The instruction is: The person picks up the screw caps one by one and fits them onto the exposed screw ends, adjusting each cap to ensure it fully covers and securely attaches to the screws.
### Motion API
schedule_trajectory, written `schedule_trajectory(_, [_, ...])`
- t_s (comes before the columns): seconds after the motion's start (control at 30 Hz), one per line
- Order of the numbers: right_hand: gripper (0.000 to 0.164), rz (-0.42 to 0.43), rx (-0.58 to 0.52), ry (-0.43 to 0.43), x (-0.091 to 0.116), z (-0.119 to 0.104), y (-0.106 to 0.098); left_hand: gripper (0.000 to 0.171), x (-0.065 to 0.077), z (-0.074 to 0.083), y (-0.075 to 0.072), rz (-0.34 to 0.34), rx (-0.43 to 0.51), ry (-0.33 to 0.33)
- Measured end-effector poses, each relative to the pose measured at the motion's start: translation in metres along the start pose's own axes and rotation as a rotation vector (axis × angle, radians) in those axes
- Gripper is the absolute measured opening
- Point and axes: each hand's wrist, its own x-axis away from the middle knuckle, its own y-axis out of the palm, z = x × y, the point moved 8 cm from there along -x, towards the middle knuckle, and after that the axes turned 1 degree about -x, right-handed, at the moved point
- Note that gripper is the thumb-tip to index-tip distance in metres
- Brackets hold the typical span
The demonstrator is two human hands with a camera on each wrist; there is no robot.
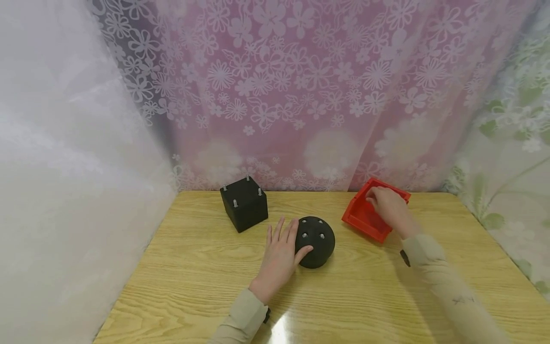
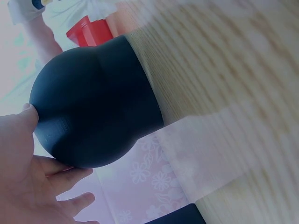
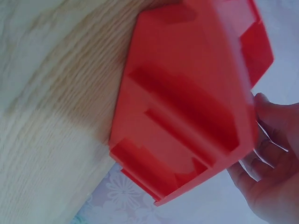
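A black ball (image 1: 320,248) is standing on its foot near the middle of the wooden table (image 1: 193,286), and small metal bolts (image 1: 322,235) are showing on its top. The left hand (image 1: 278,258) is holding it from the left, the thumb lying on the near side and the fingers spreading along the far left side. To the far left a black block (image 1: 249,205) is standing, with more bolts rising from it. To the far right a red box (image 1: 365,215) is lying a little turned, and the right hand (image 1: 390,208) is hovering over its inside, fingers bending and close to the thumb; whether they are pinching something small, I cannot tell.

From its look, I am judging the ball to be stiff and not fragile, perhaps rather light, but its smooth round side is probably offering little friction. The surest hold is seeming to be at the narrowing just above the foot, leaving the top free. The box, looking like thin stiff plastic, is better being held by its rim.
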Motion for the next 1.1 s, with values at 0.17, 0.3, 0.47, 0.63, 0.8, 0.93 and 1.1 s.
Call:
schedule_trajectory(0.17, [0.015,0.06,-0.02,-0.029,0.008,-0.012,-0.008,0.078,0.0,-0.001,0.001,-0.011,0.002,-0.005])
schedule_trajectory(0.3, [0.015,0.087,-0.038,-0.041,0.016,-0.024,-0.013,0.078,0.0,0.0,0.0,-0.012,0.007,-0.006])
schedule_trajectory(0.47, [0.016,0.133,-0.034,-0.053,0.024,-0.039,-0.019,0.077,0.0,0.0,0.0,-0.01,0.002,-0.008])
schedule_trajectory(0.63, [0.016,0.181,-0.041,-0.086,0.029,-0.054,-0.024,0.077,-0.001,-0.001,0.0,-0.017,0.009,-0.017])
schedule_trajectory(0.8, [0.013,0.24,-0.048,-0.132,0.032,-0.07,-0.026,0.077,-0.001,-0.001,0.0,-0.011,0.017,-0.019])
schedule_trajectory(0.93, [0.012,0.29,-0.046,-0.174,0.033,-0.084,-0.027,0.077,0.0,-0.001,0.0,-0.012,0.02,-0.016])
schedule_trajectory(1.1, [0.013,0.304,-0.075,-0.206,0.034,-0.1,-0.027,0.077,0.0,0.0,-0.001,-0.014,0.007,-0.01])
